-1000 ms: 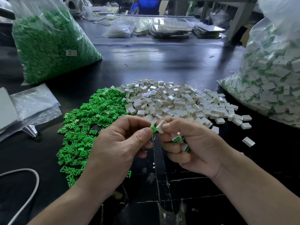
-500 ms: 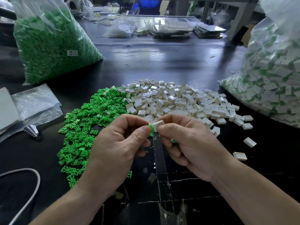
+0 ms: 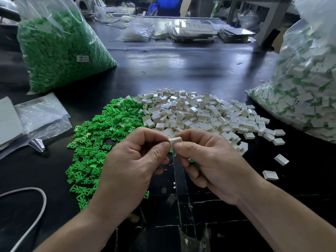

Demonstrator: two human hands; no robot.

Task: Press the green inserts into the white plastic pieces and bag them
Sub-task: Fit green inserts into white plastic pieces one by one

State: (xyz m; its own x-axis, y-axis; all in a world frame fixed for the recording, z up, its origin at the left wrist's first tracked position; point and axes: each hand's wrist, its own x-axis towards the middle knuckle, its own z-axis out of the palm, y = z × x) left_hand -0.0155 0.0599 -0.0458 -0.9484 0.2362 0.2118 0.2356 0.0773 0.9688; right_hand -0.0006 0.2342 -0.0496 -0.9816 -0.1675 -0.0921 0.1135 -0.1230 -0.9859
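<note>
The left hand point(image 3: 131, 160) and right hand point(image 3: 209, 160) pinched one white piece point(image 3: 175, 140) between them. Green inserts point(image 3: 94, 142) lay at its nine o'clock, the white heap point(image 3: 200, 113) at twelve.

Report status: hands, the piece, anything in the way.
Left hand, right hand: both pinch one white piece. No green showing on it. Loose white pile lies between hands and filled bag at right.

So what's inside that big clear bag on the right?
The bag holds white plastic pieces, many showing green inserts through the clear film. Deeper layers are hidden by the outer pieces.
</note>
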